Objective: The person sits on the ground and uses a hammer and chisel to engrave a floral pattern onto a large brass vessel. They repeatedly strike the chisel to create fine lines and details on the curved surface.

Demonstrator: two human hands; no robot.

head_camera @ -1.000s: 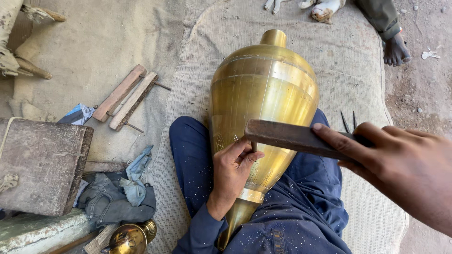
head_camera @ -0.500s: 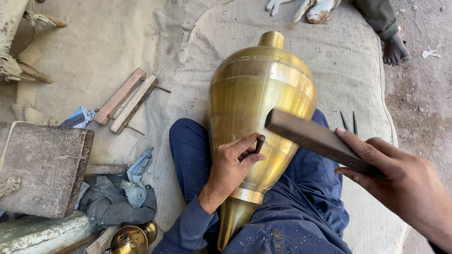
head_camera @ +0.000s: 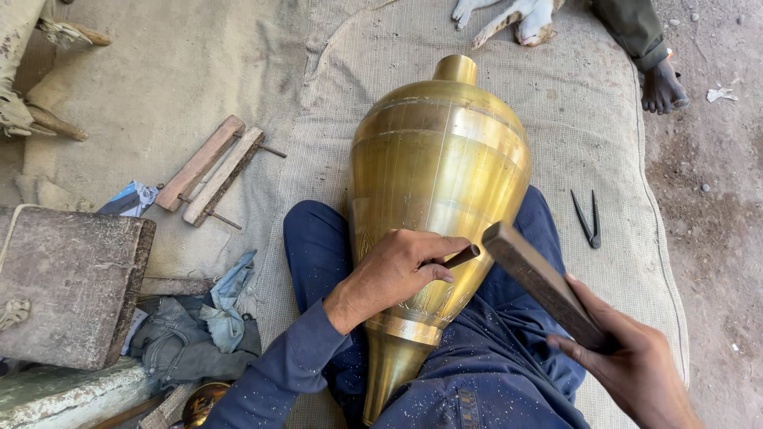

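Hands work on a big brass vessel (head_camera: 441, 183) lying across the person's lap, its narrow foot near, its neck pointing far. Nearest, at the lower right, the right hand (head_camera: 632, 369) is closed around one end of a flat dark bar (head_camera: 544, 286); the bar's other end stands just beside the top of a thin punch (head_camera: 461, 257), and whether they touch I cannot tell. The left hand (head_camera: 397, 270) rests on the vessel's lower body, fingers curled tight around the punch, whose tip is hidden under the hand. Blue trouser legs (head_camera: 318, 246) frame the vessel on both sides.

Left and near, a worn wooden block (head_camera: 71, 286) sits on the ground, with crumpled cloth (head_camera: 199, 334) just beside it and a small brass piece (head_camera: 207, 401) at the bottom edge. Farther left, a wooden clamp (head_camera: 211, 171) of two slats lies on the sacking. Right of the vessel, dark dividers (head_camera: 588, 218) lie on the woven mat (head_camera: 572, 103). At the far edge, another person's bare foot (head_camera: 664, 87) rests on the mat's corner.
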